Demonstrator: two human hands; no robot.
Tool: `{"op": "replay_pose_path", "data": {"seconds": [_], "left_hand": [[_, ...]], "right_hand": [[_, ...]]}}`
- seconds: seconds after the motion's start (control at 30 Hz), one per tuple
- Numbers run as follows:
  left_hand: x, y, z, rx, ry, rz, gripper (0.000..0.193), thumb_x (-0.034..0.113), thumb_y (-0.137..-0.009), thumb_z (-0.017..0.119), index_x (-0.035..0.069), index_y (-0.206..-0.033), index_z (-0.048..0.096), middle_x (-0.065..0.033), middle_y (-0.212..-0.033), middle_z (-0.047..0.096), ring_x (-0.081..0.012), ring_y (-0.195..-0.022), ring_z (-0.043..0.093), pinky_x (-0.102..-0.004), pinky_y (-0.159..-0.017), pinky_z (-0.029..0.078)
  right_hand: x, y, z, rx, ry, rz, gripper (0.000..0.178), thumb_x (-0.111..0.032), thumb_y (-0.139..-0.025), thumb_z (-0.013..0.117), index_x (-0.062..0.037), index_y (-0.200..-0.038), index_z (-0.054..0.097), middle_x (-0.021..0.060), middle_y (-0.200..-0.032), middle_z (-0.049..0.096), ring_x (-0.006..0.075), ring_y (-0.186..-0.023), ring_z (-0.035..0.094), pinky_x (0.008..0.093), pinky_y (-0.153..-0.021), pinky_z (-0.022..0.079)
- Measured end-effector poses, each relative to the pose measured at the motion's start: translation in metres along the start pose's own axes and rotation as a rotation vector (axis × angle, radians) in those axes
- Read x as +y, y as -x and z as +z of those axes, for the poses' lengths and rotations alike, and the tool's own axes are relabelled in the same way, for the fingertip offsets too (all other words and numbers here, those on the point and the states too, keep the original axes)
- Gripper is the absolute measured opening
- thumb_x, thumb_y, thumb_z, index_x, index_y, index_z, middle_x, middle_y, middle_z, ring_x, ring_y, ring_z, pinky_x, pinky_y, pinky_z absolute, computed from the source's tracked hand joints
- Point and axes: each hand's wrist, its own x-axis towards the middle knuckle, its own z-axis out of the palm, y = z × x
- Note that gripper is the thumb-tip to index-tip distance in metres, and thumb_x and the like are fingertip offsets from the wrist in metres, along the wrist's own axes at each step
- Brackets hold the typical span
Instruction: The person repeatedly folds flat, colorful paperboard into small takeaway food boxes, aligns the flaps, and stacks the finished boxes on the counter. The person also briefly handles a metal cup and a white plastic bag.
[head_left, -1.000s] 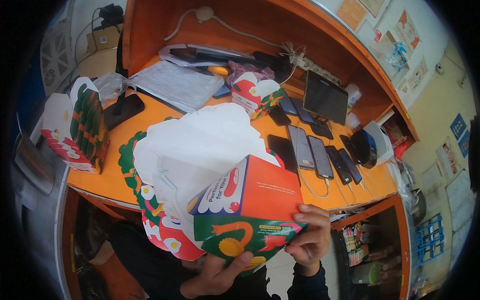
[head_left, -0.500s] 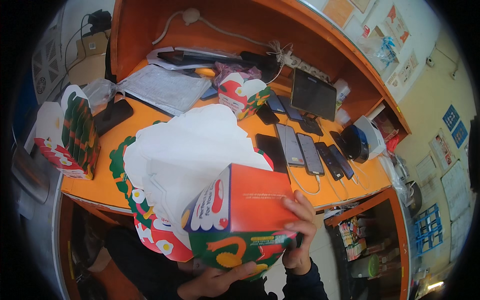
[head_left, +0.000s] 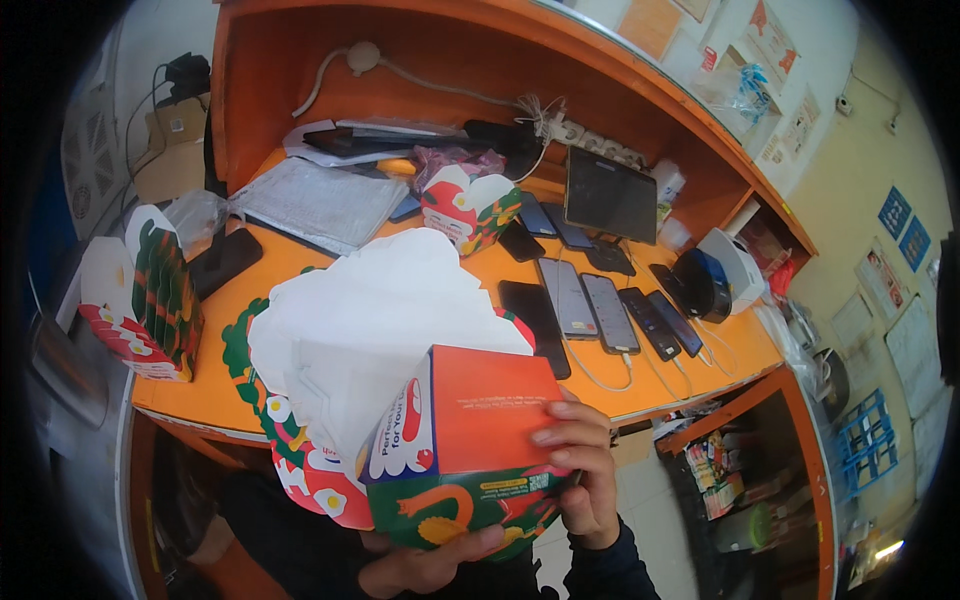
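Note:
A printed cardboard box (head_left: pixel 490 405), orange on one face and green with food pictures on another, is held between my two hands in front of the desk. My left hand (head_left: pixel 430 562) grips its lower edge, thumb lying along the green face. Around the box's right end, the fingers of my right hand (head_left: pixel 588 462) are bent, the fingertips on the orange face. Just beyond the box, a stack of flat cardboard blanks (head_left: pixel 350 295) lies white side up, its red and green printed edges overhanging the desk's front edge.
Folded cartons (head_left: pixel 165 310) stand together at the left of the orange desk (head_left: pixel 225 365); another open carton (head_left: pixel 463 208) stands farther back. Several phones (head_left: pixel 610 310) with charging cables lie at the right, below a tablet (head_left: pixel 610 195). A plastic-wrapped stack (head_left: pixel 325 200) lies behind.
The box has tipped slightly and shifted a little to the left in my hands. My grip stays the same, and the whole view has moved slightly.

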Motion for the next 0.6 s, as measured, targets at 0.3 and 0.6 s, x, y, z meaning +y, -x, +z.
{"op": "replay_pose_path", "data": {"seconds": [0.3, 0.6], "left_hand": [[-0.007, -0.007, 0.008, 0.135, -0.056, 0.162, 0.034, 0.009, -0.088, 0.059, -0.002, -0.119, 0.050, -0.0084, -0.111, 0.059, -0.0158, -0.102, 0.057, -0.0312, -0.088, 0.048], [-0.015, -0.012, 0.018, 0.237, -0.146, 0.282, 0.035, 0.008, -0.087, 0.060, -0.002, -0.119, 0.050, -0.0087, -0.111, 0.059, -0.0157, -0.102, 0.057, -0.0310, -0.088, 0.048]], "right_hand": [[-0.003, -0.017, -0.009, -0.065, 0.021, -0.026, 0.030, -0.012, -0.085, 0.058, -0.0074, -0.114, 0.056, 0.0122, -0.119, 0.058, 0.0326, -0.119, 0.048, 0.0496, -0.104, 0.032], [-0.002, -0.008, -0.014, -0.043, 0.060, -0.041, 0.036, -0.017, -0.083, 0.063, -0.0053, -0.115, 0.054, 0.0138, -0.123, 0.055, 0.0336, -0.121, 0.046, 0.0425, -0.099, 0.036]]}}
